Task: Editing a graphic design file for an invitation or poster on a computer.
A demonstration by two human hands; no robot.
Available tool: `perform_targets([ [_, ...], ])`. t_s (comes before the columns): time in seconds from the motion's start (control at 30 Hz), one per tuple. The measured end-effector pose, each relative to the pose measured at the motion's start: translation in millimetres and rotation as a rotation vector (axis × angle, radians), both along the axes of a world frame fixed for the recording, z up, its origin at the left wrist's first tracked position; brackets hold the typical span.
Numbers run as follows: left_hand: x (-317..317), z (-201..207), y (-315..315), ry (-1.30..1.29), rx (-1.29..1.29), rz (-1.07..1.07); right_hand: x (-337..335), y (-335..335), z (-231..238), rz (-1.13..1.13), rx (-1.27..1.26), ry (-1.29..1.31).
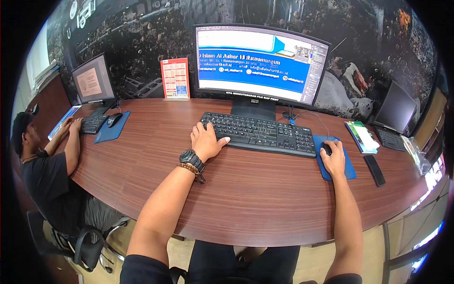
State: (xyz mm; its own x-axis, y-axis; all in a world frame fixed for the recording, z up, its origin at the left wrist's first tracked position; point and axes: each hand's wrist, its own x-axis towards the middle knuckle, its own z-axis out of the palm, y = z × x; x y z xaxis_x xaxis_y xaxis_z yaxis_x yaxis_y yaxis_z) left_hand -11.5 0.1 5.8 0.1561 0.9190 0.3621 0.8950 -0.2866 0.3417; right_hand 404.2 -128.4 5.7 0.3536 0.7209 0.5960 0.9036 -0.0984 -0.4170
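Note:
My left hand (207,142) rests on the left end of a black keyboard (255,132), fingers spread over the keys and thumb stretched toward the space bar. A black watch (190,158) and a beaded bracelet (191,169) are on that wrist. My right hand (334,158) is curled over a black computer mouse (326,148), which it partly hides. The mouse sits on a blue mouse pad (348,165) right of the keyboard. Behind the keyboard stands a wide monitor (260,64) showing a blue and white graphic layout.
A red and white calendar (175,79) stands left of the monitor. On the brown desk (255,199), right of me, lie a black phone (374,171), booklets (362,137) and a laptop (396,111). At the left a co-worker (47,165) types before another monitor (94,78).

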Motion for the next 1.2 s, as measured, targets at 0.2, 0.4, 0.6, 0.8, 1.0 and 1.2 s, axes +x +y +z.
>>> perform_targets([
  [0.2, 2.4, 1.6, -3.9, 0.023, -0.025, -0.009, 8.0, -0.8, -4.5, -0.010, 0.006, 0.038],
  [0.4, -1.3, 1.0, -2.3, -0.006, -0.021, -0.020, 2.9, -1.7, -0.9, 0.003, 0.015, 0.066],
  [0.6, 0.5, 5.0, -5.0, -0.009, 0.000, 0.042, 5.7, -2.1, -3.1, 0.007, 0.024, 0.043],
  [0.8, 0.3, 4.5, -2.5, -0.023, -0.023, 0.041, 9.4, -0.6, -4.0, 0.001, 0.004, 0.047],
  [1.0, -1.1, 4.5, -2.2, -0.017, -0.046, 0.035, 11.3, 0.2, -6.8, -0.019, -0.008, 0.030],
  [1.2, -1.3, 8.2, -4.7, -0.026, -0.040, 0.024, 6.1, -1.0, -2.2, -0.025, -0.017, 0.052],
])
